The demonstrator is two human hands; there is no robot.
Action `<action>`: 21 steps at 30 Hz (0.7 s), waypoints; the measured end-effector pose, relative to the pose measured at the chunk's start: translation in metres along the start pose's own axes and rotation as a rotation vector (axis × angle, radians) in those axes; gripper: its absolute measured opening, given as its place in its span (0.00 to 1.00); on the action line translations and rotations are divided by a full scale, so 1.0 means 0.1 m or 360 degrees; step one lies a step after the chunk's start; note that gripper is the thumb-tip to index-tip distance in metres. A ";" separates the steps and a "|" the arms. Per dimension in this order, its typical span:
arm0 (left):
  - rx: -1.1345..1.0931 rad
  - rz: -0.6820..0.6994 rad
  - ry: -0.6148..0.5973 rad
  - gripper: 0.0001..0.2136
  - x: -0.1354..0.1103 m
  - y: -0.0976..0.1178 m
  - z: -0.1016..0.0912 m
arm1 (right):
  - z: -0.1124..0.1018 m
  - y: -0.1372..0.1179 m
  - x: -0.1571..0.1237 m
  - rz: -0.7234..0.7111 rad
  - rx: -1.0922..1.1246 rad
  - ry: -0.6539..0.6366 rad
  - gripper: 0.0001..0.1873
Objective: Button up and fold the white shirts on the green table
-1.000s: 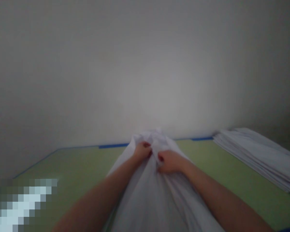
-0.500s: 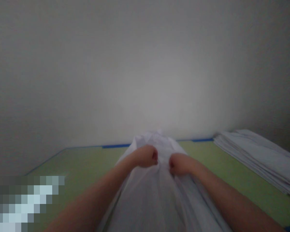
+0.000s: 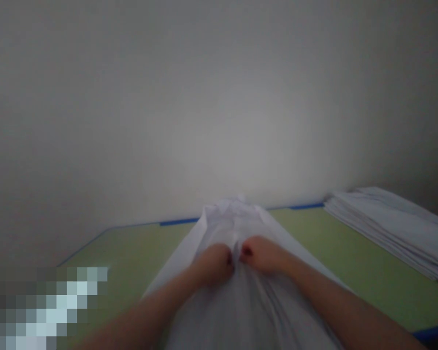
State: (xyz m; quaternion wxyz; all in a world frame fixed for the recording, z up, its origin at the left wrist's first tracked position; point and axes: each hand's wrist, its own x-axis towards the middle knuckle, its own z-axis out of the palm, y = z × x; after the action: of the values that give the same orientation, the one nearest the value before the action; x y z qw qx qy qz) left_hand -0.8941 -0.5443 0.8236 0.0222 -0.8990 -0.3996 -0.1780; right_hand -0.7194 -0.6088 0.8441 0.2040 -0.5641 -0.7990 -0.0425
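Observation:
A white cloth (image 3: 237, 301) lies stretched along the middle of the green table (image 3: 131, 253), reaching from the near edge to the wall. My left hand (image 3: 214, 263) and my right hand (image 3: 262, 253) sit side by side on top of it, both closed and bunching the fabric between them. Their knuckles almost touch at the cloth's centre line. My forearms run back toward the bottom of the view on either side of the cloth.
A stack of folded white cloths (image 3: 390, 228) lies at the right rear of the table. A plain pale wall (image 3: 219, 107) stands right behind the table, with blue tape (image 3: 178, 222) along the table's far edge. A blurred patch covers the lower left corner.
Both hands have slid back along the cloth toward me, gathering fabric. They parted slightly half a second ago and are now close together again.

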 end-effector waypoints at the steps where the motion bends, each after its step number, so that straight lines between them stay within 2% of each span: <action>1: -0.0040 -0.0013 0.0008 0.08 0.00 -0.01 0.04 | 0.08 -0.01 -0.01 0.0008 0.0030 -0.0010 0.12; 5: -0.0198 -0.0063 0.0025 0.08 0.07 -0.08 0.17 | 0.34 0.00 0.03 0.0071 -0.0046 -0.0069 0.12; 10: -0.0298 -0.0053 -0.0092 0.09 0.36 -0.18 0.18 | 0.34 0.12 0.30 0.0030 -0.0153 -0.0210 0.14; 15: -0.0258 -0.0108 -0.0021 0.10 0.57 -0.20 0.14 | 0.31 0.27 0.47 0.0157 -0.0061 -0.0030 0.13; 18: -0.0240 -0.0133 0.0054 0.11 0.58 -0.18 0.17 | 0.35 0.34 0.45 0.0210 0.0000 0.0107 0.12; 21: -0.0239 -0.0139 0.0066 0.10 0.58 -0.18 0.22 | 0.38 0.41 0.39 0.0169 0.0113 0.0133 0.11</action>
State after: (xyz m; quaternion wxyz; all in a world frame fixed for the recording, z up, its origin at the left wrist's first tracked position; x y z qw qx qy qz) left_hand -0.8646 -0.4872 0.8203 -0.0448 -0.8760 -0.4233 -0.2270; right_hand -0.7031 -0.5480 0.8176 0.2590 -0.5959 -0.7597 -0.0269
